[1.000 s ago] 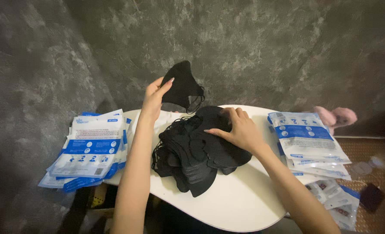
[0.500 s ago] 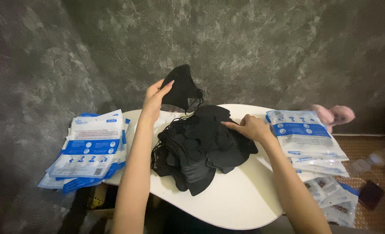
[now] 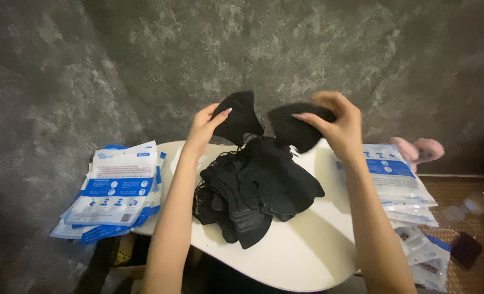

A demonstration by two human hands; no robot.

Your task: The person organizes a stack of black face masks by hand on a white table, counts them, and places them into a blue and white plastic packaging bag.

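Left hand: my left hand (image 3: 204, 126) is raised above the table, fingers pinched shut on one black mask (image 3: 237, 117) that stands nearly upright above the pile.

Right hand: my right hand (image 3: 337, 122) is lifted at about the same height, gripping a second black mask (image 3: 293, 126) by its upper edge; this one looks slightly blurred.

Between the hands: I see the two masks close together, their inner edges near each other; I cannot tell whether they touch.

Pile: a loose heap of black masks (image 3: 255, 190) lies on the table just below both hands, ear loops trailing at its left side.

Table: a white rounded table (image 3: 307, 253) carries the heap, with my forearms reaching over its near edge.

Left of the table: a stack of blue-and-white flat packets (image 3: 117, 188) rests at the table's left edge, partly overhanging it.

Right of the table: more blue-and-white packets (image 3: 397, 177) are spread along the right edge and spill lower toward the floor.

Background: a mottled grey wall (image 3: 144, 60) fills the upper view; a pink fluffy item (image 3: 419, 152) sits beyond the right-hand packets, and a small dark object (image 3: 465, 249) lies on the patterned floor at far right.
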